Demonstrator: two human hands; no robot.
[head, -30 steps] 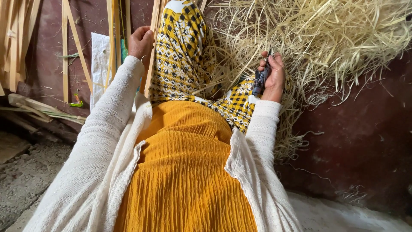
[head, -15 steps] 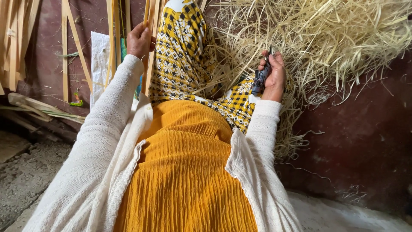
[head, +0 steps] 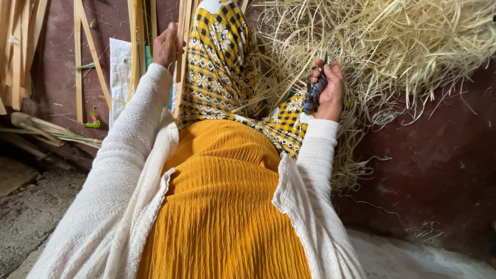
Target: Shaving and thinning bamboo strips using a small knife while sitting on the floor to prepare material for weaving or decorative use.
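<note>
We see the left hand (head: 166, 45) raised at about 11 o'clock from the lap, at the end of a cream knitted sleeve (head: 126, 155). Its fingers are curled shut around a thin wooden strip (head: 182, 62), which runs from the top edge down and slightly left along the edge of the patterned cloth. More wooden strips (head: 137, 31) stand upright just beside that hand, and others (head: 77, 57) lean against the dark red wall (head: 51, 67) at 10 o'clock. The right hand (head: 329, 90) sits at about 1 o'clock, knuckles toward the straw. Its fingers are closed around a small dark knife (head: 313, 92); the handle lies in the palm and a short tip shows above the fingertips (we cannot tell the blade's shape). This hand rests against the yellow and black patterned cloth (head: 219, 67) covering the raised knee, and touches the edge of the straw pile (head: 382, 46). The straw pile fills the area from 12 to 2 o'clock, with loose strands hanging down the wall at 3 o'clock. A mustard ribbed garment (head: 222, 206) covers the body at 6 o'clock. A white sheet (head: 120, 77) stands against the wall behind the left sleeve, with a small green object (head: 93, 123) near its lower left corner. Rough grey ground (head: 31, 217) lies at 8 o'clock.
</note>
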